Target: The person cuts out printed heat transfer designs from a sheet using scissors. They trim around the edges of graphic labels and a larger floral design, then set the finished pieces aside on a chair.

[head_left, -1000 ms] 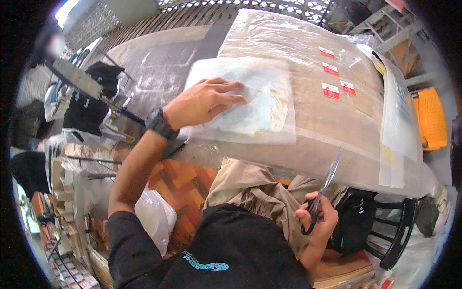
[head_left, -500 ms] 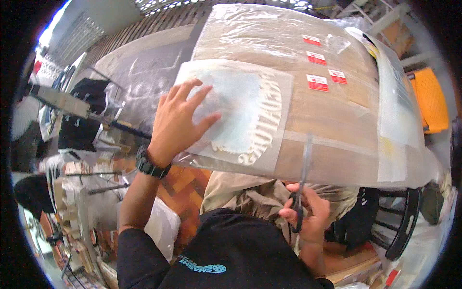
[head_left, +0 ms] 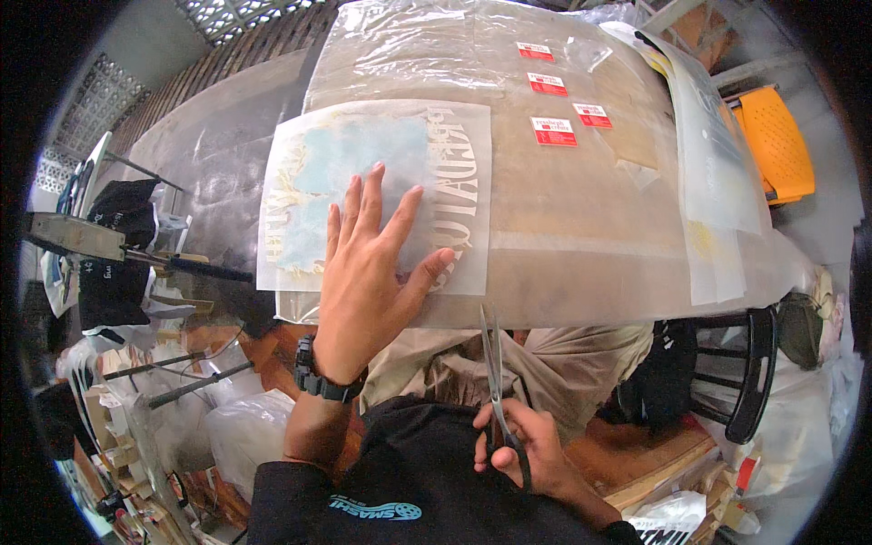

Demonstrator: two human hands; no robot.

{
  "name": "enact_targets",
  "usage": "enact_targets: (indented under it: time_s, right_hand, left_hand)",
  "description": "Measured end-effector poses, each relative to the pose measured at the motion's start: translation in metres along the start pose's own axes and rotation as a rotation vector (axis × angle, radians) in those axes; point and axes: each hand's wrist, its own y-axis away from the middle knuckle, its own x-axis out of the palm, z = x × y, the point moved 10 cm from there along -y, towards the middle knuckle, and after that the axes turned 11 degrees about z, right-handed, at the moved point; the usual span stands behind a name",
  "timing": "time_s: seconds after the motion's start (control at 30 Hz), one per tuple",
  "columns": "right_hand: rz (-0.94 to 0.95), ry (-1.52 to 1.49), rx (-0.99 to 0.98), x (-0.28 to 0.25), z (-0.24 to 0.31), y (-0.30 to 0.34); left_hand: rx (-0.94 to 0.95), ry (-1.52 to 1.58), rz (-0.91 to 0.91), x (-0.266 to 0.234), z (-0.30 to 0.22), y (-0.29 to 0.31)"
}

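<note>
A: First item?
B: Printed sheet (head_left: 313, 182), one: translucent, pale blue area, cream lettering along its right side. Location: flat on the tabletop (head_left: 581, 282), left part, close to the front edge. Near square in this view, slightly longer left to right.
A: Nearer hand?
B: Left hand (head_left: 368, 286), laid over the sheet's near middle: palm down, fingers spread, grasping nothing, pointing away from the body.
A: Second item?
B: Scissors (head_left: 495, 386), one pair: metal blades, dark handles. Gripped by the handles in the right hand (head_left: 531, 447); blades slightly parted, aimed away from the body.
A: Bearing, right hand to sheet?
B: Ahead and to the left. Scissor tips just beside the sheet's near right corner; contact cannot be told.
A: Surroundings?
B: Red-and-white cards (head_left: 554, 132), four, beyond and right of the sheet. Long translucent sheet (head_left: 713, 182), one, front to back at the tabletop's right end. Orange chair (head_left: 777, 145), past that.
</note>
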Motion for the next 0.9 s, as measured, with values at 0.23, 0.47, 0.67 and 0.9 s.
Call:
enact_targets:
  time_s: [0.23,0.47,0.67,0.9]
  right_hand:
    - [-0.195,0.054,0.001,0.001,0.028,-0.02]
    - [-0.248,0.106,0.043,0.001,0.025,-0.016]
    - [-0.289,0.142,0.043,0.001,0.024,-0.015]
    - [-0.342,0.193,0.043,-0.001,0.022,-0.011]
  left_hand:
    - [-0.033,-0.037,-0.014,0.011,-0.012,0.023]
    - [-0.002,-0.024,-0.015,0.011,-0.013,0.024]
    - [0.0,-0.043,-0.001,0.014,-0.012,0.024]
    - [-0.007,-0.036,0.008,0.015,-0.013,0.024]
